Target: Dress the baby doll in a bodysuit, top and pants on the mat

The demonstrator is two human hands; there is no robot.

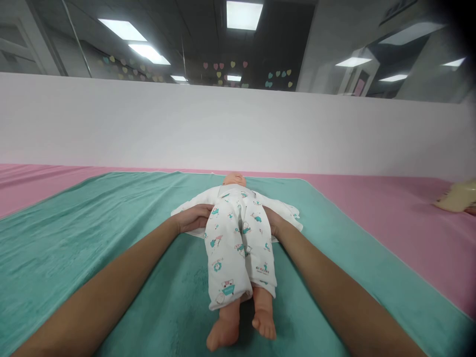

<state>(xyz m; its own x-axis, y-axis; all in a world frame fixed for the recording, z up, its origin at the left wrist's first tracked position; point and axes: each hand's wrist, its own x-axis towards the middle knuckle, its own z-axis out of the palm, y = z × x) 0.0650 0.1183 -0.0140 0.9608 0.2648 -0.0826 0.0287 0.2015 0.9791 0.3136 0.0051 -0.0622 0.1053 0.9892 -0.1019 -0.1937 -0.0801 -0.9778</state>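
Note:
A baby doll [235,178] lies on its back, its head away from me and its bare feet [225,327] towards me. It wears a white top [280,206] with the sleeves spread out sideways. White trousers [226,248] with small teal and pink prints cover its legs. At the left edge of the trousers, near the waist, my left hand [195,217] has its fingers closed on the cloth, the tips partly hidden. My right hand [272,219] is against the opposite side at the same height, its fingers hidden behind the trousers.
Beneath the doll is a teal cloth [148,292], spread over a pink surface [372,208]. A low white wall [223,129] with dark glass above runs along the back. At the far right edge lies a pale yellowish object [455,197], partly cut off.

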